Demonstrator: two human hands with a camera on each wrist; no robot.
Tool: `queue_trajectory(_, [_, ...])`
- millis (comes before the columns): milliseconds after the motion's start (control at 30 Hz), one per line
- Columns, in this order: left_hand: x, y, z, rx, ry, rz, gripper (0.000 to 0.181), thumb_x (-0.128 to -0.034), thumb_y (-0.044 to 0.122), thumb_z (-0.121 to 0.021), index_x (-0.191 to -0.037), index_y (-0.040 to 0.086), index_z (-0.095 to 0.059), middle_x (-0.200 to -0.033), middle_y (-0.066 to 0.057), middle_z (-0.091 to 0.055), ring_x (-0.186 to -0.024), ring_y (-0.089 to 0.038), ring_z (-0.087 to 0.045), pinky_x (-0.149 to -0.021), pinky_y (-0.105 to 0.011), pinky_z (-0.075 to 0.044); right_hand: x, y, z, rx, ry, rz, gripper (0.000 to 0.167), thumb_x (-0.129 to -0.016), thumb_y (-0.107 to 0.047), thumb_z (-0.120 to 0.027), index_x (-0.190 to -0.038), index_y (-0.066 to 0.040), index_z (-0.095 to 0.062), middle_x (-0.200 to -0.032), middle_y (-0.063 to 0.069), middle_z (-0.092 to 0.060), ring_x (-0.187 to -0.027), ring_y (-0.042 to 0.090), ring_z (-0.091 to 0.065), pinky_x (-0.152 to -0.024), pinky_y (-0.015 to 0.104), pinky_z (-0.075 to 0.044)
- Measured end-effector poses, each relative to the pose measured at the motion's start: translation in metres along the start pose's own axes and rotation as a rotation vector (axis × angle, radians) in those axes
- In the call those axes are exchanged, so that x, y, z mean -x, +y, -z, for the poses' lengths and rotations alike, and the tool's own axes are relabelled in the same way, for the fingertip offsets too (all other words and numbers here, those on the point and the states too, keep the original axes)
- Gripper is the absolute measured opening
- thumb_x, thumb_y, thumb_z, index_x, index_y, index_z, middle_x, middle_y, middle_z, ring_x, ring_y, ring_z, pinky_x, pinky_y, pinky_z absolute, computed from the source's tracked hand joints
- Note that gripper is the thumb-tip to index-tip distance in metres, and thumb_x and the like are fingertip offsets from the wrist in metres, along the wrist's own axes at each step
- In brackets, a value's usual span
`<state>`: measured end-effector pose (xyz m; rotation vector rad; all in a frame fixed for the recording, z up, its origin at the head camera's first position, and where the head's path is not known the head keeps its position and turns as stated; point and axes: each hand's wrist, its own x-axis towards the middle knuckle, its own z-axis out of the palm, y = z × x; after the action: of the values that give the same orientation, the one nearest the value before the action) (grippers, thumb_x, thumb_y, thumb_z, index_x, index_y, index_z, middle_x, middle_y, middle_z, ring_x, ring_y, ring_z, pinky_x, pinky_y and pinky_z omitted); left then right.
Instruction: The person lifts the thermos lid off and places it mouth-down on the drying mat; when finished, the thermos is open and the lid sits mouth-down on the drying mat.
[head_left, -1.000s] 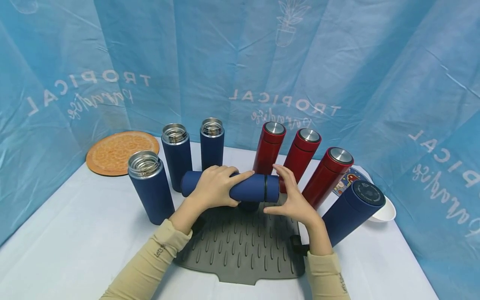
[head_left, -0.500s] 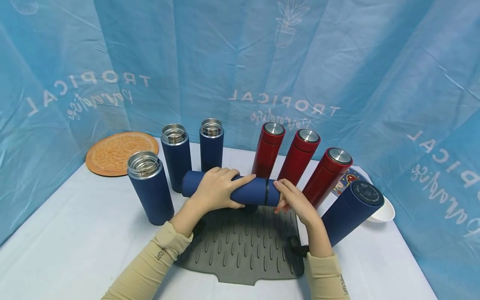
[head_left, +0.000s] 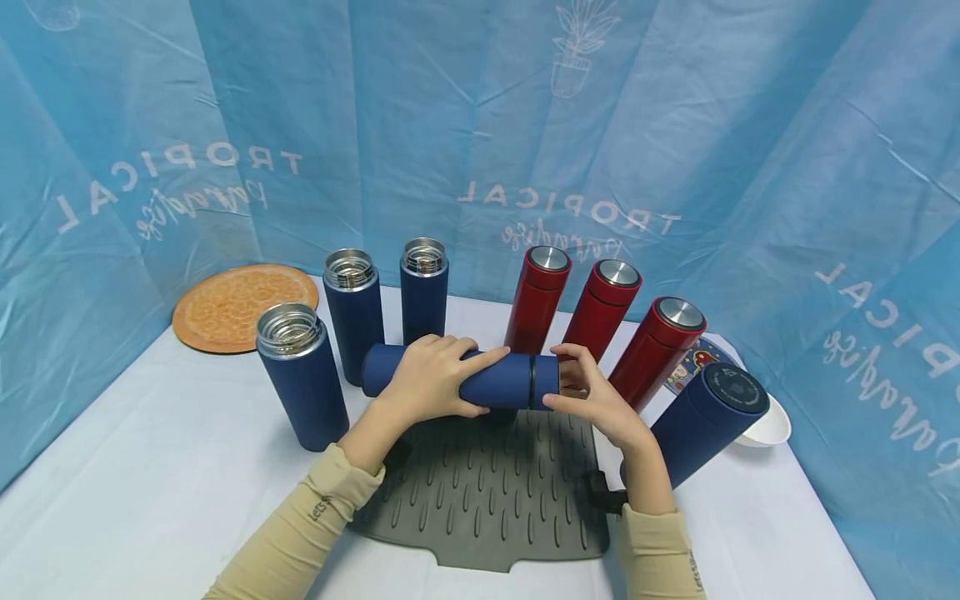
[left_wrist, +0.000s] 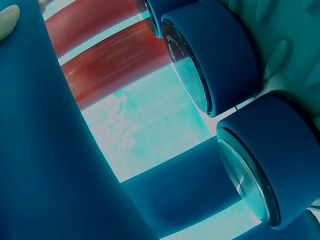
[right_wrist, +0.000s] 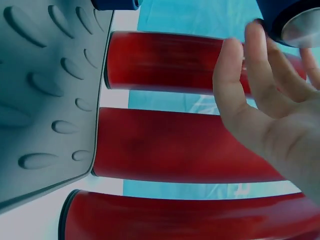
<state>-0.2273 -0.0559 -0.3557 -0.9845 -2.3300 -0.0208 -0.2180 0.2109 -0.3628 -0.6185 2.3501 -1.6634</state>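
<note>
A blue thermos (head_left: 495,382) lies level in the air above the dark grey ridged mat (head_left: 480,492). My left hand (head_left: 427,379) grips its body from above, fingers over the top and thumb at the near side. At its right end, my right hand (head_left: 600,404) holds the lid (head_left: 546,382), thumb low and a finger on the upper edge. In the right wrist view, fingertips (right_wrist: 256,30) meet the lid's rim. The left wrist view has the held body filling the left side, with two blue lids (left_wrist: 225,55) (left_wrist: 280,160) on the mat beyond it.
Three blue thermoses (head_left: 303,383) without lids stand at left, before an orange-slice round board (head_left: 247,308). Three red thermoses (head_left: 660,350) with silver-topped lids stand behind my right hand. A closed blue thermos (head_left: 708,421), a patterned disc (head_left: 697,358) and a white dish (head_left: 768,425) are at right.
My right hand was spread wide around the lid, then pinched it from above, and now holds it with thumb low. My left hand keeps its grip on the thermos.
</note>
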Motion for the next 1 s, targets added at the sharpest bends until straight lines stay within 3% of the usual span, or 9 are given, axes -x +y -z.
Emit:
queue_trajectory(67, [0.0003,-0.0001,0.0011,0.002,0.004,0.003,0.082,-0.0615,0.065,-0.072,-0.133,0.030,-0.050,-0.099,-0.004,-0.064,-0.082,-0.019,-0.063,-0.075,-0.035,-0.050,0.0003,-0.0006,0.0003,0.037,0.017,0.038,0.077,-0.077,-0.018,-0.071,-0.139,-0.021,-0.025,-0.128,0.012,-0.042,-0.113,0.031,-0.044,-0.090,0.049,-0.042])
queue_trajectory(267, [0.0004,-0.0005,0.0009,0.026,0.042,-0.011,0.083,-0.0591,0.063,-0.075,-0.131,0.027,-0.052,-0.097,-0.006,-0.064,-0.080,-0.021,-0.063,-0.073,-0.036,-0.050,-0.0008,0.0004,0.0004,0.133,0.054,0.100,0.096,-0.067,-0.011,-0.079,-0.142,-0.030,-0.023,-0.136,0.011,-0.035,-0.118,0.031,-0.039,-0.091,0.053,-0.038])
queue_trajectory(333, [0.0006,-0.0010,-0.0003,0.027,0.064,-0.021,0.084,-0.0573,0.062,-0.076,-0.130,0.026,-0.053,-0.096,-0.006,-0.064,-0.079,-0.021,-0.062,-0.072,-0.036,-0.050,-0.0010,0.0008,0.0004,0.120,0.036,0.090,0.094,-0.072,-0.014,-0.076,-0.144,-0.032,-0.019,-0.139,0.012,-0.032,-0.121,0.031,-0.038,-0.092,0.054,-0.039])
queue_trajectory(400, [0.0009,-0.0014,-0.0012,0.030,0.081,-0.026,0.084,-0.0563,0.060,-0.077,-0.129,0.025,-0.054,-0.095,-0.007,-0.064,-0.078,-0.022,-0.062,-0.071,-0.037,-0.050,-0.0009,-0.0001,0.0000,0.091,0.020,0.048,0.081,-0.083,-0.022,-0.066,-0.145,-0.031,-0.015,-0.138,0.012,-0.031,-0.118,0.031,-0.041,-0.091,0.053,-0.041])
queue_trajectory(500, [0.0012,-0.0011,-0.0019,0.032,0.087,-0.025,0.083,-0.0560,0.058,-0.079,-0.129,0.026,-0.054,-0.094,-0.007,-0.064,-0.077,-0.022,-0.063,-0.071,-0.037,-0.050,-0.0010,-0.0025,-0.0019,0.047,0.026,-0.075,0.059,-0.094,-0.043,-0.042,-0.144,-0.023,-0.019,-0.122,0.020,-0.048,-0.097,0.027,-0.057,-0.078,0.045,-0.049])
queue_trajectory(600, [0.0013,0.0000,-0.0017,0.022,0.063,-0.018,0.081,-0.0581,0.059,-0.077,-0.129,0.028,-0.054,-0.095,-0.006,-0.064,-0.078,-0.021,-0.063,-0.071,-0.036,-0.051,-0.0026,-0.0059,-0.0056,0.011,0.055,-0.205,0.063,-0.095,-0.056,-0.025,-0.136,-0.009,-0.031,-0.086,0.022,-0.062,-0.063,0.022,-0.063,-0.060,0.033,-0.049])
queue_trajectory(733, [0.0015,0.0011,-0.0015,0.002,0.026,-0.014,0.081,-0.0603,0.062,-0.074,-0.132,0.030,-0.051,-0.097,-0.005,-0.064,-0.080,-0.020,-0.063,-0.073,-0.035,-0.050,-0.0048,-0.0069,-0.0086,-0.007,0.060,-0.270,0.059,-0.095,-0.053,-0.032,-0.123,-0.001,-0.038,-0.067,0.015,-0.062,-0.052,0.018,-0.061,-0.051,0.028,-0.046])
queue_trajectory(867, [0.0019,0.0008,-0.0019,-0.004,0.015,-0.010,0.082,-0.0606,0.062,-0.074,-0.133,0.030,-0.050,-0.099,-0.005,-0.065,-0.081,-0.020,-0.064,-0.074,-0.035,-0.050,-0.0036,-0.0040,-0.0056,-0.029,0.025,-0.250,0.048,-0.095,-0.040,-0.045,-0.128,-0.007,-0.034,-0.081,0.018,-0.060,-0.060,0.021,-0.064,-0.058,0.033,-0.053])
queue_trajectory(1000, [0.0022,-0.0002,-0.0019,-0.003,0.024,-0.009,0.082,-0.0600,0.062,-0.075,-0.132,0.030,-0.051,-0.098,-0.005,-0.064,-0.081,-0.020,-0.063,-0.074,-0.035,-0.050,-0.0015,-0.0007,-0.0013,-0.080,-0.035,-0.153,0.058,-0.089,-0.024,-0.058,-0.136,-0.013,-0.025,-0.114,0.023,-0.048,-0.083,0.027,-0.063,-0.073,0.043,-0.053])
